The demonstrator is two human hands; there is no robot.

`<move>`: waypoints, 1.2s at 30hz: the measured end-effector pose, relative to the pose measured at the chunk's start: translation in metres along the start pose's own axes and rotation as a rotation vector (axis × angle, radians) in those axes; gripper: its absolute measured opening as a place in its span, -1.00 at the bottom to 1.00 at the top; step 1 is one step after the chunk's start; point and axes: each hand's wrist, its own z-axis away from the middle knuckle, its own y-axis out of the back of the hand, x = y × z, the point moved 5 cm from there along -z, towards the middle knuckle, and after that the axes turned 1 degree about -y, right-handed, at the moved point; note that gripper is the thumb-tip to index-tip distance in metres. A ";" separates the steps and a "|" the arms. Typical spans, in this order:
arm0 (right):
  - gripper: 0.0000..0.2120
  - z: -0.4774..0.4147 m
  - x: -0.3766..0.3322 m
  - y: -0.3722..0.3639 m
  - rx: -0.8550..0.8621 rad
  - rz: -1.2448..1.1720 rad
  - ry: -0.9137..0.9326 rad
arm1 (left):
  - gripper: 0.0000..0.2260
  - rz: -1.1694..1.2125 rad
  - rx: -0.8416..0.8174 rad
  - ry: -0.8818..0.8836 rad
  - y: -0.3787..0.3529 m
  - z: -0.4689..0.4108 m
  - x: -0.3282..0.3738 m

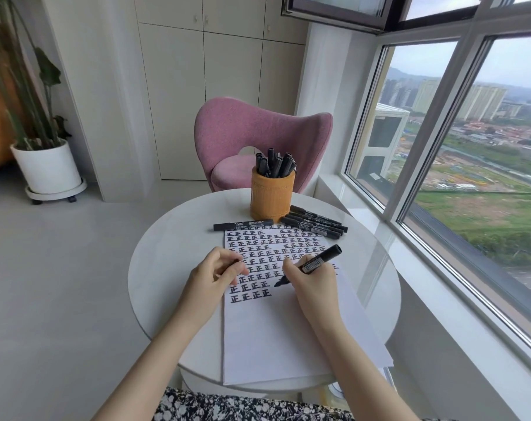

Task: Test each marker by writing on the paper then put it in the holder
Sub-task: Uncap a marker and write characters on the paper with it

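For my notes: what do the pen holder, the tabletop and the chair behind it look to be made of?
Pen holder: matte ochre, perhaps bamboo or unglazed ceramic; finely ribbed wall, no shine. Tabletop: glossy white, maybe stone or lacquer; it reflects the window light. Chair: pink woven fabric upholstery; fuzzy, matte surface.

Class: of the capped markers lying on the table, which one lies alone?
The marker left of the orange holder; the other markers lie bunched at its right.
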 end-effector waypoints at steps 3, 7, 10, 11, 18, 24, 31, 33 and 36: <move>-0.56 -0.001 0.002 -0.001 0.001 0.015 -0.014 | -0.97 -0.004 -0.007 -0.005 -0.003 0.001 0.002; -0.56 -0.001 0.003 -0.002 -0.012 0.046 -0.012 | -0.97 -0.023 -0.011 0.004 -0.003 0.001 0.002; -0.62 -0.003 0.005 -0.003 -0.006 0.066 -0.004 | -0.97 -0.036 -0.010 0.011 -0.003 0.001 0.002; -0.63 -0.004 0.006 -0.004 -0.005 0.070 -0.002 | -0.97 -0.041 -0.010 0.012 -0.003 0.001 0.002; -0.67 -0.004 0.008 -0.005 -0.007 0.081 0.002 | -0.98 -0.061 -0.011 0.019 -0.003 0.002 0.000; -0.67 -0.003 0.007 -0.007 -0.020 0.102 0.018 | -0.98 -0.081 -0.015 0.018 -0.002 0.001 -0.001; -0.61 -0.003 0.008 -0.005 0.023 0.110 -0.005 | -0.97 -0.078 -0.023 0.022 -0.003 0.003 0.000; -0.61 -0.002 0.008 -0.004 0.029 0.114 -0.002 | -0.98 -0.076 -0.024 0.023 -0.003 0.003 0.000; -0.61 -0.002 0.008 -0.004 0.028 0.105 -0.005 | -0.98 -0.076 -0.029 0.026 -0.003 0.003 0.000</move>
